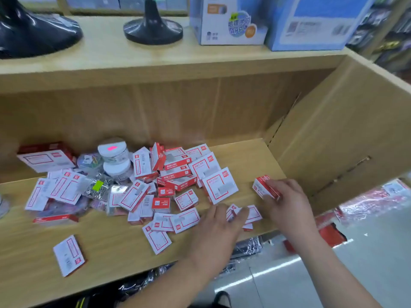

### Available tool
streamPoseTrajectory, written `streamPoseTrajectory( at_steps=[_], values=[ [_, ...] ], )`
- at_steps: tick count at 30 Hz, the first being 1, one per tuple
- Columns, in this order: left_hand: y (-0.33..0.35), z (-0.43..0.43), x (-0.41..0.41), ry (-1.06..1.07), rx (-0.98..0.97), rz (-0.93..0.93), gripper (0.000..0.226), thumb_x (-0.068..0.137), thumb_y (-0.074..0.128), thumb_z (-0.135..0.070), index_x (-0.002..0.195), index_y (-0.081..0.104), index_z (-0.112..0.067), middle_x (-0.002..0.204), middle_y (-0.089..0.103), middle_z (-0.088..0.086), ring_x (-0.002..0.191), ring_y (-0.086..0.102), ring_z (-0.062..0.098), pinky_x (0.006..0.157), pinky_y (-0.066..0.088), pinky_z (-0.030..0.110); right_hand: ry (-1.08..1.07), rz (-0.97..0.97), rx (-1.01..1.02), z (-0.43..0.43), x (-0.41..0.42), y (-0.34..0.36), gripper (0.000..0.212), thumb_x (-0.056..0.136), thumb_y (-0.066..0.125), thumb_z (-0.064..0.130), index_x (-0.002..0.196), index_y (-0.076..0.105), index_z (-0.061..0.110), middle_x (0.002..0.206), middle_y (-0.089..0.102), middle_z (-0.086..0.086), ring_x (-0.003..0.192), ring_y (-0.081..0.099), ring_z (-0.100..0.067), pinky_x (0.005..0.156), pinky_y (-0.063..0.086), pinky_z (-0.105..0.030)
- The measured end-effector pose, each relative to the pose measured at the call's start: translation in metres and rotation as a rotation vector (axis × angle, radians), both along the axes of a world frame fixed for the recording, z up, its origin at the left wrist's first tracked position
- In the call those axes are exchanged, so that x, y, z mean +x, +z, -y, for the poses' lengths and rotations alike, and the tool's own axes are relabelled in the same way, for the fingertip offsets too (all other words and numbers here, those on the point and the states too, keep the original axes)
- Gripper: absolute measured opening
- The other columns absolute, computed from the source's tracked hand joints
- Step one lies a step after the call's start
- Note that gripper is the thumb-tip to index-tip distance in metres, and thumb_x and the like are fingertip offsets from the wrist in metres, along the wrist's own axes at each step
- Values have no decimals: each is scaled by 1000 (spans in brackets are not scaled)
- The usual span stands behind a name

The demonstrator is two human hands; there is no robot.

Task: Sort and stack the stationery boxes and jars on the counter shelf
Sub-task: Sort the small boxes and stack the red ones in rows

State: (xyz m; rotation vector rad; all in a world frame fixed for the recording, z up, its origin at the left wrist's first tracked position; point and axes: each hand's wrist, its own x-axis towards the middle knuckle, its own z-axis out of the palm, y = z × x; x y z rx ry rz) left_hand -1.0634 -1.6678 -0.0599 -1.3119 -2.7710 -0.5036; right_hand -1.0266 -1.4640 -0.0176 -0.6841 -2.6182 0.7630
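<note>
Right grip: your right hand [282, 196] is closed on a small box [261, 185], red and white, with the fingers curled over its right end.
Held box: it is tilted just above the shelf [111, 245], at 3 o'clock of the clutter.
Left grip: your left hand [219, 227] holds nothing; its fingers lie stretched out on a few loose boxes [254, 213].
Loose boxes: they lie flat near the shelf's front edge, at 7 o'clock of the held box.
Heap: a heap of boxes [178, 174] sprawls at 10 o'clock of your left hand, some flat, some on edge.
Jars: two white-lidded jars [113, 151] sit one in front of the other at 9 o'clock of the heap, touching it.
Bags: bags of clips [95, 185] lie at 6 o'clock of the jars.
Big box: a big box [46, 158] sits at 9 o'clock of the jars.
Lone box: one lone box [69, 255] lies apart at 7 o'clock of the heap.
Carton: a brown carton [344, 134] wall stands at 2 o'clock of your right hand.
Counter top: the counter top [133, 56] at 12 o'clock carries black stands [153, 30] and blue packages [229, 21].
</note>
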Motion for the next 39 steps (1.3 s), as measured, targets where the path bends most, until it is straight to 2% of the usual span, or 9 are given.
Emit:
streamPoseTrajectory(
  at_steps=[6,12,16,19,24,29,31,34,39],
  values=[
    [1,-48,1,189,-63,-60,91,65,80,-18,148,43,-32,123,59,11,105,55,32,79,52,41,64,-48,59,-19,2,-19,34,82,76,11,114,71,22,111,59,3,87,66,-26,72,50,-30],
    [1,-51,8,265,77,-12,65,84,72,-37,144,49,-31,131,57,3,112,57,29,83,54,41,159,-99,173,-22,-3,-5,29,82,76,20,111,75,15,130,62,-5,116,62,-31,92,54,-39],
    [19,-28,10,314,177,84,54,86,65,-50,137,57,-31,130,53,-2,109,56,24,81,53,36,366,2,-45,-2,-31,12,34,86,74,24,120,69,23,141,53,5,127,53,-15,97,46,-29],
    [27,-5,1,435,321,150,41,92,64,-41,131,60,-30,131,53,-7,113,57,18,84,53,33,482,137,-89,17,-65,19,49,86,73,30,133,59,29,141,52,7,131,51,-15,102,44,-31],
    [36,9,-22,504,426,320,50,92,58,-31,140,49,-37,132,56,-13,119,56,11,94,49,31,449,428,-257,34,-103,32,65,83,77,30,139,45,38,107,67,21,95,65,-7,82,52,-30],
    [34,7,-32,470,479,498,58,92,58,-23,144,39,-43,129,61,-12,106,62,6,89,54,35,501,388,-492,31,-118,31,64,81,76,0,112,49,49,92,65,23,75,64,17,59,46,-4],
    [33,8,-34,464,490,534,57,94,57,-20,142,41,-45,118,64,-13,96,62,4,84,54,36,482,362,-531,30,-118,33,70,79,79,-1,116,49,51,93,67,17,76,65,13,60,48,-7],
    [34,5,-37,459,471,526,55,94,57,-19,142,43,-43,126,62,-13,106,61,7,89,53,34,444,338,-568,27,-113,30,90,71,88,7,142,43,40,104,68,8,92,66,4,81,55,-23],
    [44,-23,-56,296,496,464,51,92,56,-12,136,50,-37,136,60,-11,122,57,10,98,51,30,423,154,-400,0,-113,34,63,70,88,8,112,57,43,112,52,3,87,65,3,86,53,-17]
  ],
)
